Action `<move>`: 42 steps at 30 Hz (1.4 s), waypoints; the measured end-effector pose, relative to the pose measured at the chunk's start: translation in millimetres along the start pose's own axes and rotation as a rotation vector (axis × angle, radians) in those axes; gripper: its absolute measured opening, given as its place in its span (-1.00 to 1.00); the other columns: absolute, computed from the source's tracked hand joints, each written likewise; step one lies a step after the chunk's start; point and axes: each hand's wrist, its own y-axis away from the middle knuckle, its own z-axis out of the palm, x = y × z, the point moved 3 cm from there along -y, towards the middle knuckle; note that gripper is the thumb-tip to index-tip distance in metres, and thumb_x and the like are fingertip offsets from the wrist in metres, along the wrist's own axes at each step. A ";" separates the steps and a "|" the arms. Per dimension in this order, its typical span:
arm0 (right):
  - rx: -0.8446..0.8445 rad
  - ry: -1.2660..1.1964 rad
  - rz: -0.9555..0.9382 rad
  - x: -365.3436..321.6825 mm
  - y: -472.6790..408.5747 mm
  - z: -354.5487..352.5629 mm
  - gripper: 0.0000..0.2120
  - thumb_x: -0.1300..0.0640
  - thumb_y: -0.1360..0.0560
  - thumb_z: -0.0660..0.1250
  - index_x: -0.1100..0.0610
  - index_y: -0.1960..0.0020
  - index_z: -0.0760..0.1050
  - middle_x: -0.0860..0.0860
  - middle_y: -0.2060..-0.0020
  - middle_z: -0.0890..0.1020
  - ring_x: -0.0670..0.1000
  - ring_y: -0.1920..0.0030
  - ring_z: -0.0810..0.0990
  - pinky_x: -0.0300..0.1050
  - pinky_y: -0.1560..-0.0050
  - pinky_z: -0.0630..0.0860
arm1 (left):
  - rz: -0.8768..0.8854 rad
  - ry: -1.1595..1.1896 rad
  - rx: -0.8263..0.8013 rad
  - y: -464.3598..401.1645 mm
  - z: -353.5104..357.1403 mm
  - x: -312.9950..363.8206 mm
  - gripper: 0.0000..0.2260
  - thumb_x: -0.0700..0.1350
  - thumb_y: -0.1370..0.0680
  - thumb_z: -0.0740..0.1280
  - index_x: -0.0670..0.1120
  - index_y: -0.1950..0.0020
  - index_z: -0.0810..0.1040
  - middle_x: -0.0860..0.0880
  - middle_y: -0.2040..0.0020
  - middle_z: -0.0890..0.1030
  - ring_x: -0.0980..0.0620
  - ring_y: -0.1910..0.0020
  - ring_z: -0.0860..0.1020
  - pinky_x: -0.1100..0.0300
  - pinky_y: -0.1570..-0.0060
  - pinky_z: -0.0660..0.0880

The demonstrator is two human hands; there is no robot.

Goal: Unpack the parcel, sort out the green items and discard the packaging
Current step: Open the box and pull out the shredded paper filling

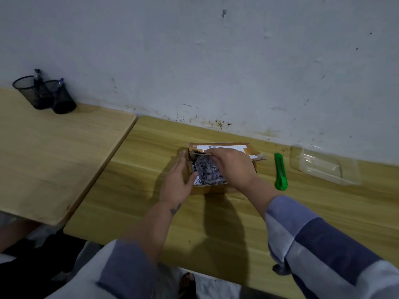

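small cardboard parcel [218, 186] on the wooden table [151, 160], top flaps folded back, open top packed with shredded paper filler [205, 171]. white shipping label [222, 148] on the far flap, just beyond the fingers.

left hand [178, 182] flat and spread open against the parcel's left wall, palm inward, thumb hooked over the near-left rim and touching the shreds. gripping nothing, only bracing.

right hand [234, 167] over the parcel's right half, knuckles up, fingers curled downward into the filler at the far left corner. closed around something or only around shreds: cannot tell, fingertips buried and blurred.

green box cutter [280, 172] flat on the table just right of the right hand, clear of the parcel, lengthwise away from the body. clear plastic tray [326, 167] further right again, beyond the cutter, near the wall [216, 61].

two black mesh pen cups [44, 94] far off to the left of the left hand, on the adjoining table [54, 158] by the wall, pens standing in them.

striped blue and grey sleeves [319, 251] on both forearms, left one pushed up past the wrist.
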 end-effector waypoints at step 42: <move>0.181 -0.334 0.829 118.5 3.9 56.1 -0.50 -0.17 -0.50 0.24 0.08 -0.33 0.44 0.13 -0.15 0.61 0.13 -0.13 0.58 0.03 -0.10 0.55 | 0.002 -0.226 -0.205 -115.4 8.5 5.8 -0.62 0.14 -0.62 0.11 0.16 -0.43 0.34 0.06 -0.38 0.45 0.15 -0.04 0.51 0.36 0.29 0.41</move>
